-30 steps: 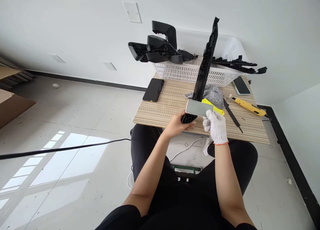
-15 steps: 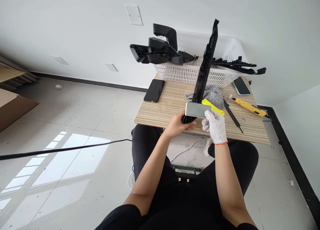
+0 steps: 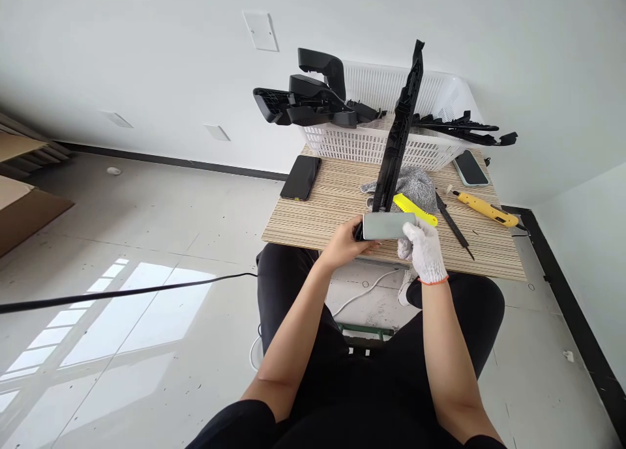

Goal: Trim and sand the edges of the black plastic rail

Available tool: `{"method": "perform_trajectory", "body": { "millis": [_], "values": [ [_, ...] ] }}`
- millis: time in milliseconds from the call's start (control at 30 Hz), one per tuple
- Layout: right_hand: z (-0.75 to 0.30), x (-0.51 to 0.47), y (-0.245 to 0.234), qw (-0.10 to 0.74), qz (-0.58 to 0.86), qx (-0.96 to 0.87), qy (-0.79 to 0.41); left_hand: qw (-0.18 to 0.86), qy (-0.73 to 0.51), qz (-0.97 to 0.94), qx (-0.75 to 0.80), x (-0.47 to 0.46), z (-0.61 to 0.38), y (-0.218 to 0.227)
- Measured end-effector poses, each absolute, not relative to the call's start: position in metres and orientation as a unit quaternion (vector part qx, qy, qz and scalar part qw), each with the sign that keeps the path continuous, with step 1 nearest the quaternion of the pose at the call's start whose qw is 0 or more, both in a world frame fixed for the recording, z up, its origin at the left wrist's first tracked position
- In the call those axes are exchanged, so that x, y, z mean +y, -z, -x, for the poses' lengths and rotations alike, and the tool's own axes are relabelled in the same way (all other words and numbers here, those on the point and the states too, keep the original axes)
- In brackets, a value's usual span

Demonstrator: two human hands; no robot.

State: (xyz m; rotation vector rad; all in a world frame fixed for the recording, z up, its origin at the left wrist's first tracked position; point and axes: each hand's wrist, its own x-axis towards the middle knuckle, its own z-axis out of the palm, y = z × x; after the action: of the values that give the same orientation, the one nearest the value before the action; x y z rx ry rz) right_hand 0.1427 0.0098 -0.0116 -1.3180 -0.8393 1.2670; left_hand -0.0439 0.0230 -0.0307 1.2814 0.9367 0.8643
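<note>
My left hand (image 3: 343, 246), bare, is closed around the lower end of a long black plastic trim part (image 3: 396, 136) that slants up over the basket. Pinched in my gloved right hand (image 3: 424, 247) is a flat grey rectangular block (image 3: 386, 226) with pale edges. The block lies across the trim part's lower end, close to my left fingers, and hides some of it; whether they touch I cannot tell. Just beyond my right hand are a yellow toothed tool (image 3: 415, 209), a grey knit glove or cloth (image 3: 418, 187) and a thin black tool (image 3: 454, 226).
At the table's back, a white plastic basket (image 3: 352, 145) bears several black plastic parts (image 3: 313, 100). A black phone (image 3: 300, 178) lies left on the table (image 3: 313, 224), another phone (image 3: 471, 169) back right. A corded yellow tool (image 3: 485, 209) rests at the right.
The grey block has moved down along the trim part, toward me, with my right hand. My left hand keeps its hold in about the same place.
</note>
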Motion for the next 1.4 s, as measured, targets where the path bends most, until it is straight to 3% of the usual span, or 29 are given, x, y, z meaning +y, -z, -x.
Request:
{"method": "perform_trajectory", "body": {
  "millis": [167,300,433,567,700,867,1067,1400],
  "values": [
    [-0.144,0.015,0.017,0.589,0.544,-0.319,-0.505,0.625,-0.372,-0.545,0.416,0.023,0.043,0.033],
    [-0.145,0.014,0.021,0.544,0.537,-0.382,-0.519,0.609,-0.375,-0.563,0.415,0.024,0.044,0.033],
    [-0.145,0.011,0.021,0.578,0.534,-0.369,-0.494,0.619,-0.371,-0.553,0.416,0.024,0.045,0.034],
    [-0.143,0.01,0.018,0.508,0.539,-0.442,-0.507,0.621,-0.38,-0.559,0.398,0.023,0.045,0.034],
    [-0.141,0.008,0.016,0.575,0.526,-0.365,-0.509,0.622,-0.372,-0.546,0.42,0.022,0.044,0.032],
    [-0.145,0.001,0.017,0.536,0.498,-0.386,-0.562,0.621,-0.37,-0.549,0.419,0.023,0.044,0.033],
    [-0.156,0.003,0.014,0.664,0.419,-0.295,-0.544,0.615,-0.372,-0.552,0.422,0.025,0.044,0.036],
    [-0.143,0.006,0.026,0.582,0.51,-0.427,-0.468,0.573,-0.384,-0.59,0.421,0.025,0.045,0.034]
  ]
}}
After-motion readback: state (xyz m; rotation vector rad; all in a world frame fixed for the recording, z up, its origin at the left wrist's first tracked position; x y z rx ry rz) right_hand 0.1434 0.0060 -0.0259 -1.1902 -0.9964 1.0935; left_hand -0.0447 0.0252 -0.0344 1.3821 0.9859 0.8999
